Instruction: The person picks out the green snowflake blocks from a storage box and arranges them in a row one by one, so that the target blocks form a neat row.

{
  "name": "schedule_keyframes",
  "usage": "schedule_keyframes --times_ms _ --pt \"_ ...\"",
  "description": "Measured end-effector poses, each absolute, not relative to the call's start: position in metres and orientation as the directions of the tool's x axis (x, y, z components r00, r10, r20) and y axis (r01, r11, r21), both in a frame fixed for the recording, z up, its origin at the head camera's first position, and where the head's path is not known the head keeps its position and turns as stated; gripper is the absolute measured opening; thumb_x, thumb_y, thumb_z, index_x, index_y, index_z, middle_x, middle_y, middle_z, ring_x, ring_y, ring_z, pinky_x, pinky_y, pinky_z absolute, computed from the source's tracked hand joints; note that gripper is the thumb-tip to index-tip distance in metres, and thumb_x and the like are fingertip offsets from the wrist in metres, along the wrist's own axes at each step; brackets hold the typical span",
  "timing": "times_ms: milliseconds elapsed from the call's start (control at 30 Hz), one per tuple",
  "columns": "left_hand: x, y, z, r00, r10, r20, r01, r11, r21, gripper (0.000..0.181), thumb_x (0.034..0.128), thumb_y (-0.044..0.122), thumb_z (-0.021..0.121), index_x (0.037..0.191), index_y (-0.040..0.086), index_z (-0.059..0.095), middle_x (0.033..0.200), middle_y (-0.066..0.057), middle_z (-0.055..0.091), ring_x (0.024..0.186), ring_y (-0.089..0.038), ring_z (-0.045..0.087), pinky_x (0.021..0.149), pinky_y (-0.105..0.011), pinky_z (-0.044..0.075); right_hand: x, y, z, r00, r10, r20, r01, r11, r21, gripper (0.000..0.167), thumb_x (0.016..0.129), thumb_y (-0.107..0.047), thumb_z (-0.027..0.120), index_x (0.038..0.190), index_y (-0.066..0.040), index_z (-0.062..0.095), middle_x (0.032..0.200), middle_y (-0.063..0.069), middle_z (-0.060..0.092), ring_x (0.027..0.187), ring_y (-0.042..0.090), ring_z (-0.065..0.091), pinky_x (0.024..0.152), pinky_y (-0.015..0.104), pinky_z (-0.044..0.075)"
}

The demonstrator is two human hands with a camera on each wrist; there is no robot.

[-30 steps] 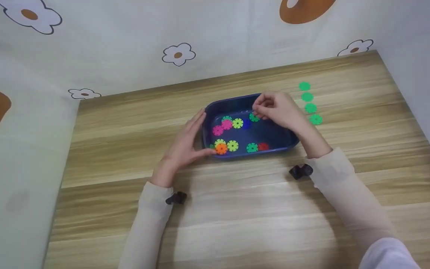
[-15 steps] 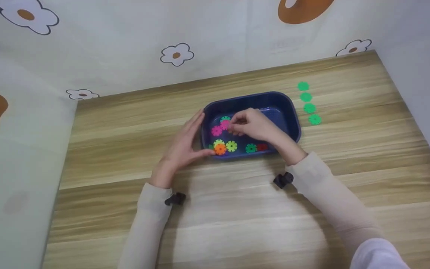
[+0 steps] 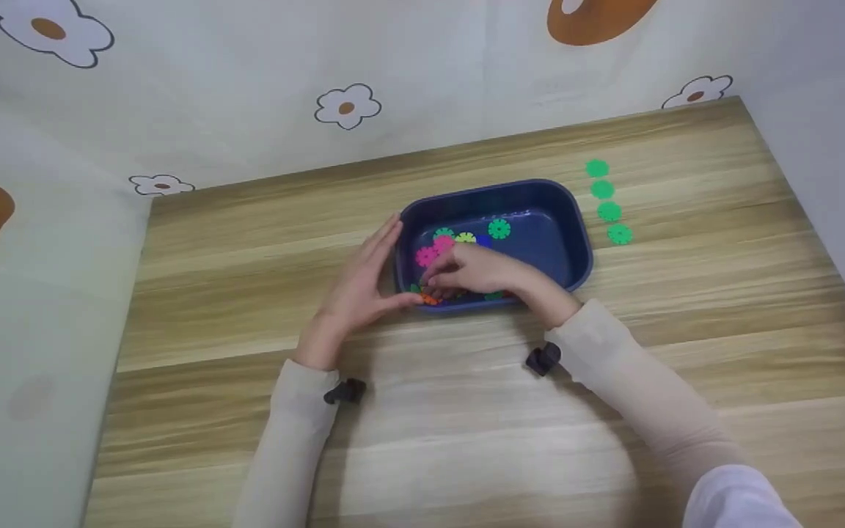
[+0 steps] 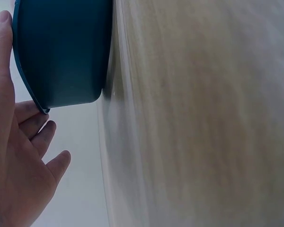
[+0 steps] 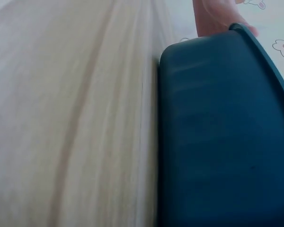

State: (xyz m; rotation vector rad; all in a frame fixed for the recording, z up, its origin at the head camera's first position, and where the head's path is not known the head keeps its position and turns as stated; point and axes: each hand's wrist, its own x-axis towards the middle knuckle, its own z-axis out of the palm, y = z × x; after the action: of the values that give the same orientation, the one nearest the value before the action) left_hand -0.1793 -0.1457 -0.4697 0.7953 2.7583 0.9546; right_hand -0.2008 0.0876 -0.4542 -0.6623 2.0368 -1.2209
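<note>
In the head view, a dark blue tray (image 3: 587,249) holds flower-shaped discs. My left hand (image 3: 355,293) lies along its left end, fingers extended and thumb spread to the front rim; in the left wrist view that hand (image 4: 23,165) touches the rim of the tray (image 4: 61,52). Inside the tray's front left part is my right hand (image 3: 477,270), fingers bent down over an orange disc (image 3: 430,300), which shows only partly. Whether the fingertips pinch it is hidden. Pink discs (image 3: 426,257), a yellow-green disc (image 3: 466,238) and a green disc (image 3: 499,229) lie behind that hand.
Several green discs (image 3: 609,212) form a line on the wooden table (image 3: 246,264), right of the tray. A wall covering with flower prints (image 3: 422,73) stands behind the table. The right wrist view shows the tray's outer side (image 5: 217,132) close up.
My right hand has moved left and toward the front inside the tray, from the green disc past the pink ones to the orange disc. My left hand has stayed at the tray's left end.
</note>
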Motion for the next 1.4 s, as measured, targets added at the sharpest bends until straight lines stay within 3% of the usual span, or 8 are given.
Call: schedule_keyframes --times_ms 367,533,667,1400 --pt "-0.1797 -0.1459 -0.47 -0.853 0.516 0.075 0.454 0.663 0.595 0.109 0.0788 0.05 0.08 0.16 0.01 0.019 0.169 -0.006 0.015 0.155 -0.028 0.02 0.126 -0.048 0.022 -0.1971 0.0865 -0.4577 -0.571 -0.782 -0.251 -0.218 0.439 -0.871 0.03 0.103 -0.01 0.051 0.125 0.003 0.066 0.112 0.018 0.074 0.102 0.025 0.072 0.092 0.035 0.059" --pt "-0.1799 -0.1464 -0.4713 -0.848 0.521 0.097 0.472 0.66 0.584 0.094 0.089 0.044 0.071 0.159 0.009 0.021 0.168 -0.009 0.017 0.155 -0.028 0.021 0.126 -0.047 0.022 -0.1971 0.0891 -0.4578 -0.558 -0.801 -0.215 -0.293 0.433 -0.852 0.028 0.101 -0.011 0.054 0.122 -0.001 0.07 0.11 0.013 0.075 0.086 0.007 0.064 0.085 0.024 0.055" --pt "-0.18 -0.147 -0.472 -0.846 0.52 0.117 0.482 0.653 0.584 0.083 0.0946 0.037 0.067 0.159 0.008 0.023 0.168 -0.01 0.02 0.154 -0.029 0.023 0.126 -0.047 0.023 -0.1983 0.0915 -0.4577 -0.549 -0.815 -0.185 -0.326 0.413 -0.85 0.026 0.099 -0.011 0.056 0.115 -0.001 0.074 0.105 0.012 0.076 0.077 0.002 0.055 0.079 0.02 0.051" --pt "-0.1798 -0.1471 -0.4697 -0.855 0.51 0.092 0.456 0.657 0.6 0.08 0.0966 0.038 0.064 0.16 0.012 0.022 0.168 -0.01 0.019 0.155 -0.027 0.02 0.126 -0.049 0.022 -0.1962 0.0951 -0.4528 -0.601 -0.766 -0.23 -0.184 0.412 -0.893 0.022 0.092 -0.027 0.071 0.1 -0.007 0.078 0.084 -0.001 0.075 0.071 0.004 0.057 0.07 0.02 0.05"
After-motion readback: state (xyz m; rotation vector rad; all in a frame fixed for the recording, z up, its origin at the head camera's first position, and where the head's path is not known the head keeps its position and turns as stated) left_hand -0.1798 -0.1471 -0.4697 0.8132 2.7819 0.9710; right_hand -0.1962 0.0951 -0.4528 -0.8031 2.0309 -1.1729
